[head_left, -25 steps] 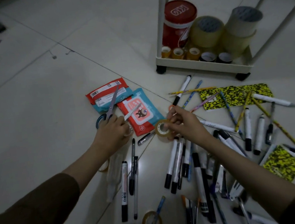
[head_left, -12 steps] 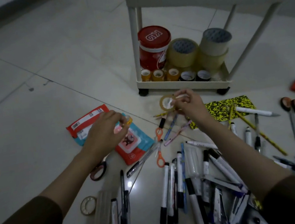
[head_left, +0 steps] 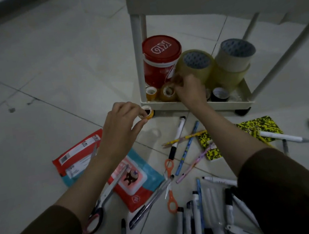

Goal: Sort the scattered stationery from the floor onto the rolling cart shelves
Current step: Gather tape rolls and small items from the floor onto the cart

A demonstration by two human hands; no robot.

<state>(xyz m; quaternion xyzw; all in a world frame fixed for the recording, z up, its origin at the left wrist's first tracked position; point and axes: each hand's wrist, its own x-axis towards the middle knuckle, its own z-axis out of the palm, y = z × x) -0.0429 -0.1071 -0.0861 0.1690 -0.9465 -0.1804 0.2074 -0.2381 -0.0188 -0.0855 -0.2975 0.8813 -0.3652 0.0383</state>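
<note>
The left hand (head_left: 120, 124) pinches a tape roll (head_left: 147, 114) beside the cart (head_left: 226, 106), while the right hand (head_left: 189, 89) reaches into the bottom shelf, fingers curled onto another roll (head_left: 168, 93).

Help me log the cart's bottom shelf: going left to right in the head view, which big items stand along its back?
Red tub → clear-brown tape roll → stacked pale tape rolls. The small rolls in front are partly hidden by the right hand, so I leave them out.

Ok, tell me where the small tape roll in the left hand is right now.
In the head view, the small tape roll is pinched in the left hand, held in the air just outside the front-left corner of the cart's bottom shelf.
</note>
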